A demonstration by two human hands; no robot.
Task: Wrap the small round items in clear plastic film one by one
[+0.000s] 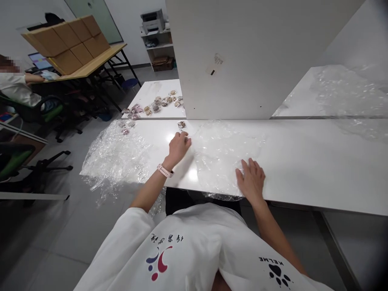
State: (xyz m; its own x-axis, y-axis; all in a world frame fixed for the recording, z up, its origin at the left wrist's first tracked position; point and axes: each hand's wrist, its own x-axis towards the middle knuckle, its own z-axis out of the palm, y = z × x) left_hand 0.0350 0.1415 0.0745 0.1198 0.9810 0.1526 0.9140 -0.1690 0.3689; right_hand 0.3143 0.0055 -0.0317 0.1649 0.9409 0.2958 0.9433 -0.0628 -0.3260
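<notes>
A clear, crinkled plastic sheet (226,151) lies spread on the white table in front of me. My right hand (251,180) rests on its near right part, with the fingers spread and nothing gripped. At the sheet's left edge is my left hand (178,147), wearing a pale pink wristband (165,170). Its fingers are loosely bent and apart, and I see nothing held in them. Just beyond those fingertips sits a small reddish-brown item in clear wrapping (182,125); a narrow gap separates the two.
Crumpled clear plastic (117,155) covers the table's left end and hangs over its edge. Several small wrapped items (156,106) lie at the back left. A tall white panel (239,60) rises behind the table (318,165). Farther left, a person sits near stacked cardboard boxes (71,44).
</notes>
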